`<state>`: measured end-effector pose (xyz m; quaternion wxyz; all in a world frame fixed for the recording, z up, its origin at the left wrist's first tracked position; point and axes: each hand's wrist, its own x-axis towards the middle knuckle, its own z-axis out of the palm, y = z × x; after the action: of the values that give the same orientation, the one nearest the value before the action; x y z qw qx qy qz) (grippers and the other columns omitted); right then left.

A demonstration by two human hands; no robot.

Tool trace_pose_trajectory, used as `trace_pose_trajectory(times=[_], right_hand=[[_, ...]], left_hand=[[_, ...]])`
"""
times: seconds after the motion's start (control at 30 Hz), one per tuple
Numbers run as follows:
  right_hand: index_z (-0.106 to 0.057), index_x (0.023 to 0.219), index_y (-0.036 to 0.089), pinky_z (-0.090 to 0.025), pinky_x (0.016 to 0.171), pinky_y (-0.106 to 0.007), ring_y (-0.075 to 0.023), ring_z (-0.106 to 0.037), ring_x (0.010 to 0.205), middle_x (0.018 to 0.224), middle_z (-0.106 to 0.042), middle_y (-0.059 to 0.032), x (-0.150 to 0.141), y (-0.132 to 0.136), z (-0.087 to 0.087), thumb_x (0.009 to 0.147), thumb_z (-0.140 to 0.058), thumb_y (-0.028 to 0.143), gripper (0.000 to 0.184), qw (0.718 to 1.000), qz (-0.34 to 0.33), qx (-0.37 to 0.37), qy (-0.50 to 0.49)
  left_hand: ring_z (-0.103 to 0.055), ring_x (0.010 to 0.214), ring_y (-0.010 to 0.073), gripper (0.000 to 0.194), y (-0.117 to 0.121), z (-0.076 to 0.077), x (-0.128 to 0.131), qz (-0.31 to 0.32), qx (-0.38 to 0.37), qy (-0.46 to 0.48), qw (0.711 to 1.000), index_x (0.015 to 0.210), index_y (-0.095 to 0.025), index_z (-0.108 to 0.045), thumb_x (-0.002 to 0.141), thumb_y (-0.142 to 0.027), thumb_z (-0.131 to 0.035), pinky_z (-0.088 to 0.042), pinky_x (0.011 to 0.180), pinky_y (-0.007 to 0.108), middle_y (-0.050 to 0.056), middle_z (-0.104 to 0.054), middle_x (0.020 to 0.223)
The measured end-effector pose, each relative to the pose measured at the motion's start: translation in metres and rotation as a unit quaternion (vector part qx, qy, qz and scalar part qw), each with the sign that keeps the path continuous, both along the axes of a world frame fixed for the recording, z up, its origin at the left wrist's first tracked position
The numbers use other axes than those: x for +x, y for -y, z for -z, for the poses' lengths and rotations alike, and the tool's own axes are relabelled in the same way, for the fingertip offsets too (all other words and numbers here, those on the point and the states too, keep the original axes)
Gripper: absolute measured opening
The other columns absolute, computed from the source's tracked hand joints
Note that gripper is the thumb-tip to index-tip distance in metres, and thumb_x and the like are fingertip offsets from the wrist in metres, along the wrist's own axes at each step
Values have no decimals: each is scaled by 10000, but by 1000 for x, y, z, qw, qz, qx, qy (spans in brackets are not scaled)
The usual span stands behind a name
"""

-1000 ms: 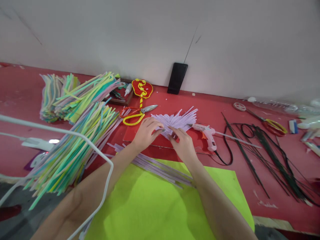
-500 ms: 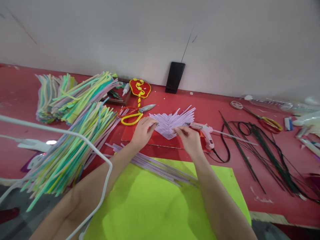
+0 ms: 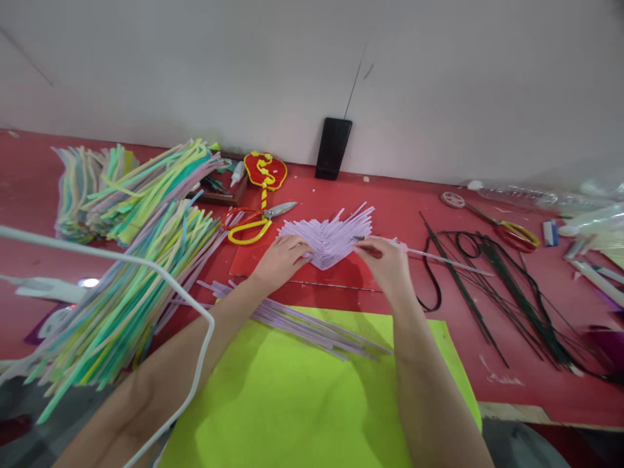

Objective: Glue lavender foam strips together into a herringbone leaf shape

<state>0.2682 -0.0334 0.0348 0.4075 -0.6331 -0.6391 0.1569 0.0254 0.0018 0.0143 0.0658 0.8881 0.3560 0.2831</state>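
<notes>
Okay, nearest first: we have a yellow-green sheet (image 3: 292, 396), with a white cable (image 3: 208, 325) looping past on the left. Across the sheet's far edge we log loose lilac strips (image 3: 302, 330), not worked in, so we'd count those as left over or left to use.

Just beyond, on a red board (image 3: 251, 263) in the middle, sits the lilac chevron piece (image 3: 322, 242), point toward us. We judge it well built up: slanted strips meet along a centre seam. Far ends look uneven, longest on the right, so we'd call it untrimmed.

Left hand (image 3: 281, 261) is at the piece's left edge, fingers loosely bent, thumb close to the index; we can't tell if it grips anything. Right hand (image 3: 387, 261) is at the right edge, thumb and fingertips nearly meeting; any strip between them we can't make out. It mostly hides a glue gun, whose clear stick (image 3: 453, 260) pokes out right.

Farther: scissors (image 3: 281, 209) left, multicoloured bundles (image 3: 160, 188) far left, phone (image 3: 333, 148) against the wall (image 3: 195, 78).
</notes>
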Motion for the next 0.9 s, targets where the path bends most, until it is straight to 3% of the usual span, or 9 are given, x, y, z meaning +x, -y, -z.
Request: trace_pose_trajectory(times=[0.13,0.3,0.9], right_hand=[[-724,828,207,-521,663,-308,-173,-642,711,821,-708,-47,-14,0,9,765,-612,231,131,997,-74,-14,20],[-721,851,215,-521,746,-318,-176,-641,785,876,-700,-46,-26,2,15,781,-582,170,162,994,-106,-13,37],[-729,810,239,-496,771,-291,-159,-632,815,870,-682,-10,-31,3,15,757,-597,76,217,991,-122,-28,55]], left_hand=[[-585,957,177,120,6,-1,6,26,2,-31,999,966,-188,-655,890,-193,-563,-452,890,344,44,-644,981],[-577,895,167,130,12,1,16,64,-5,-53,997,939,-165,-644,912,-178,-518,-476,829,313,55,-624,948],[-581,844,170,107,13,3,21,51,20,-88,995,907,-142,-629,910,-187,-532,-452,784,308,48,-631,912]])
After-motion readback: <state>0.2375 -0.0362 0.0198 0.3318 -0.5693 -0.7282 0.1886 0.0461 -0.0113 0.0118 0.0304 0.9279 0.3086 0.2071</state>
